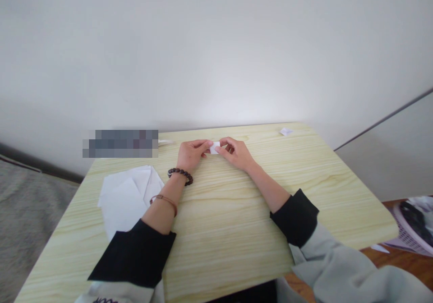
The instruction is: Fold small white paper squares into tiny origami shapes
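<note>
Though small, bright white paper (pixel 214 148)

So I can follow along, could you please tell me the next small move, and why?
I'd probably have the right hand press along the small white paper, since its thumb touches one side while the left hand holds the other.

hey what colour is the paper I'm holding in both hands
The paper is white; best seen in the head view.
</note>
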{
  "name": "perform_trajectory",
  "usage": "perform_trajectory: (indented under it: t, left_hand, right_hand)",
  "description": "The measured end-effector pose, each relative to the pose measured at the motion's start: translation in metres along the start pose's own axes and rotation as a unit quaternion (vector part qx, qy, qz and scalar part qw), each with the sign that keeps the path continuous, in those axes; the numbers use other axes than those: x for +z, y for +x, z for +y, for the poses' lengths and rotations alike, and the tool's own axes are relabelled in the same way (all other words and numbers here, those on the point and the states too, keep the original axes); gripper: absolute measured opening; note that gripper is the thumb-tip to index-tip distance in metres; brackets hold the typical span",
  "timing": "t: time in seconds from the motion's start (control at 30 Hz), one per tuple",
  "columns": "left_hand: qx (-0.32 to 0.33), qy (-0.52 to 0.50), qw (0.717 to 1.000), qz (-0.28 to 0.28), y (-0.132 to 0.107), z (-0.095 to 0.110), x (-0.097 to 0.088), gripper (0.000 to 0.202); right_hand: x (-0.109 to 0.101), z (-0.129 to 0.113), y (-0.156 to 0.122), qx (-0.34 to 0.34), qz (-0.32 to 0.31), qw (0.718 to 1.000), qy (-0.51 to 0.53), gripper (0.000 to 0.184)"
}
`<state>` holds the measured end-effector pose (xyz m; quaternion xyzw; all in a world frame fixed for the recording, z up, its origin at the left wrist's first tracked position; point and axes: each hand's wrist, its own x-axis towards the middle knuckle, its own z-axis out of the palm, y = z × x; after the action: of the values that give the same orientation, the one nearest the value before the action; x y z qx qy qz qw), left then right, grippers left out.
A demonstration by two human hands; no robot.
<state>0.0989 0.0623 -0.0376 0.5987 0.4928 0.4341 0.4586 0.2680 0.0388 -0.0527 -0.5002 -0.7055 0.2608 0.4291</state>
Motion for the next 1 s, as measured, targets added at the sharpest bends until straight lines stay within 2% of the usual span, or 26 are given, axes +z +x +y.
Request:
perform_trajectory:
  t: [0.47,1.0]
  left_hand:
    - [-0.003,0.026,1.000,0.013,-0.0008,0.0009,0.0008,0.022]
    - [0.003,0.034,0.999,0.006,-0.0001,0.0000,0.0009,0.028]
  right_hand:
    - [0.0020,0.0060,0.0007,0.011,-0.012,1.000,0.018,0.026]
    - [0.0020,0.0092,0.0007,0.017,-0.015,0.998,0.055,0.024]
